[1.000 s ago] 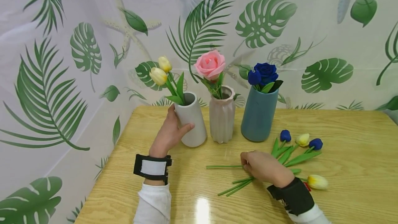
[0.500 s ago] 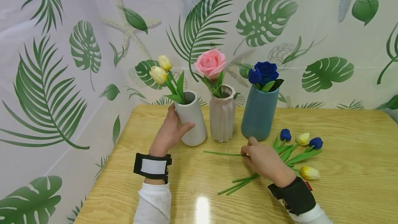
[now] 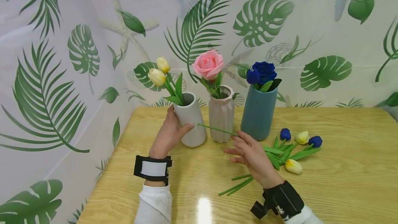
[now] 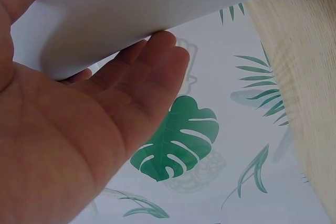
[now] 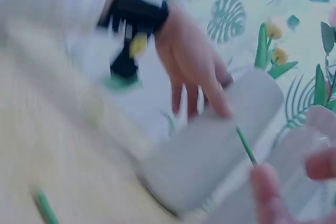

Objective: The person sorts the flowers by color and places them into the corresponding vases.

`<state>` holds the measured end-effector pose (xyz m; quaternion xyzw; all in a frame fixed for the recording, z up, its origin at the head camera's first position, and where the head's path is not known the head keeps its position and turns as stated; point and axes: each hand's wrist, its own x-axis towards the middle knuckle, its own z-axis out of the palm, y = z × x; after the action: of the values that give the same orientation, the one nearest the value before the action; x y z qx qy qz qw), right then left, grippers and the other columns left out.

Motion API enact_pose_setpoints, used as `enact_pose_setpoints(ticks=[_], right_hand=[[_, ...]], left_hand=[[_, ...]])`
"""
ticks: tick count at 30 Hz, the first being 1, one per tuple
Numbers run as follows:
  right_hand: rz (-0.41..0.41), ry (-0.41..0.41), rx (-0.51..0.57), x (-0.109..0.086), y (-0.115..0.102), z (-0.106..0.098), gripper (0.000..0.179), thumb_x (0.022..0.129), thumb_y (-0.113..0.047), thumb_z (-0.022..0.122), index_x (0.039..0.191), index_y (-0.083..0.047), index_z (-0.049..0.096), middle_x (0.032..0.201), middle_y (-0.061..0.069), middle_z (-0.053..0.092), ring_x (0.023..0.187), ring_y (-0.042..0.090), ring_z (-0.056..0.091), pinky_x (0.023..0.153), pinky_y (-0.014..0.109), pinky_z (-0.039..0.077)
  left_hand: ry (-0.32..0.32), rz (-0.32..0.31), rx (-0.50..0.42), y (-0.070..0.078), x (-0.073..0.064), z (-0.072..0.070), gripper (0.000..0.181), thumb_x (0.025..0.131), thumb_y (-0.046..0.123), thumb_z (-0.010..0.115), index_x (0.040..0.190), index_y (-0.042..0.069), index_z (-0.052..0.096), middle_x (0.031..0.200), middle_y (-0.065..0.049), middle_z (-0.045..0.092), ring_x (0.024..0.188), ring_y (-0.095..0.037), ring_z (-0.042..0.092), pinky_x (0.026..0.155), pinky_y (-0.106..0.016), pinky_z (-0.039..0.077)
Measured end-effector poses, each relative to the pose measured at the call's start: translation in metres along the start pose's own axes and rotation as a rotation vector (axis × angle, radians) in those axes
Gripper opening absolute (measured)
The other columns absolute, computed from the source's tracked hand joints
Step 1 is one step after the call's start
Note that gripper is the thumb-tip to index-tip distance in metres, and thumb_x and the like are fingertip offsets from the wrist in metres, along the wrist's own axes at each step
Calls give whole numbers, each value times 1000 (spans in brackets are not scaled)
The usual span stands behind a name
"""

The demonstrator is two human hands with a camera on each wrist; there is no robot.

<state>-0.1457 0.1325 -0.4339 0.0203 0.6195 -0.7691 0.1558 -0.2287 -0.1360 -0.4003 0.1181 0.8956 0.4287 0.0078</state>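
Observation:
My left hand grips the white vase, thumb across its front and fingers behind; the vase leans slightly. Two pale yellow tulips stand in it. In the left wrist view the vase's pale wall lies against the fingers. My right hand pinches a green stem between thumb and fingertips, its other fingers spread. This stem belongs to a yellow-white tulip, whose bloom shows beyond the wrist. The stem's free end overlaps the white vase's side in the head view.
A ribbed pinkish vase with a pink rose stands beside the white one. Right of it is a blue vase with blue flowers. Several loose tulips, including a blue one, lie on the wooden table.
My right hand has lifted the tulip off the table and brought its stem end up and left toward the white vase, its fingers spreading. The left hand stays on the vase.

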Motion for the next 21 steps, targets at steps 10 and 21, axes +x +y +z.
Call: enact_pose_setpoints(ticks=[10, 21], right_hand=[[-35, 381, 575, -9, 1, 18, 21, 107, -18, 43, 127, -18, 39, 105, -6, 56, 64, 2, 51, 60, 16, 42], [-55, 468, 569, -15, 11, 37, 29, 105, -11, 44, 83, -17, 27, 92, -1, 56, 56, 6, 50, 57, 18, 44]], left_hand=[[6, 6, 18, 1, 1, 0, 95, 94, 26, 71, 157, 5, 3, 157, -21, 25, 143, -35, 34, 113, -52, 32], [2, 11, 10, 0, 0, 1, 94, 94, 25, 71, 157, 6, 4, 156, -20, 26, 143, -35, 34, 113, -53, 32]])
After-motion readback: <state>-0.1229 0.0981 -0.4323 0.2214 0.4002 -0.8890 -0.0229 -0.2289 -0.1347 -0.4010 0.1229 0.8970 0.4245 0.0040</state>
